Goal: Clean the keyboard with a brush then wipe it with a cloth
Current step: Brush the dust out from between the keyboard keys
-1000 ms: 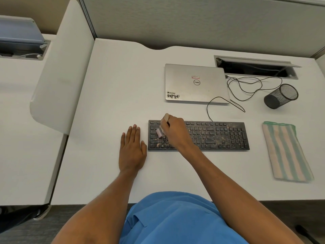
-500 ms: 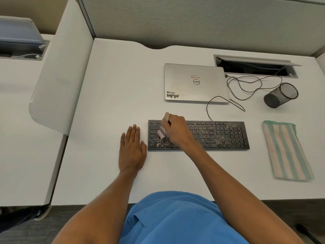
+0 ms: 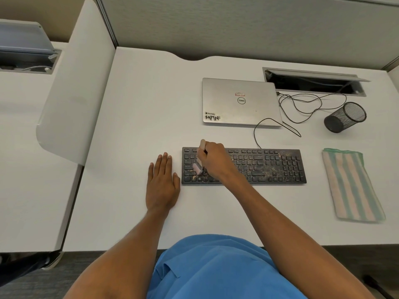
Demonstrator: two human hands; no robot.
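A black keyboard (image 3: 269, 167) lies across the middle of the white desk (image 3: 133, 117), with pale crumbs scattered over its keys. My right hand (image 3: 214, 161) grips a small brush (image 3: 197, 167), whose pinkish bristles touch the keys at the keyboard's left end and whose pale handle tip shows above my fingers. My left hand (image 3: 163, 184) lies flat on the desk just left of the keyboard, fingers straight. A folded striped green and pink cloth (image 3: 350, 184) lies to the right of the keyboard.
A shut silver laptop (image 3: 239, 102) sits behind the keyboard. Black cables (image 3: 302, 106) loop from it toward an open cable hatch (image 3: 313, 82). A black mesh cup (image 3: 345, 117) lies tipped at the right. A white divider panel (image 3: 73, 89) stands at the left.
The brush head has shifted slightly down and left over the keyboard's left keys. My left hand has stayed flat in place.
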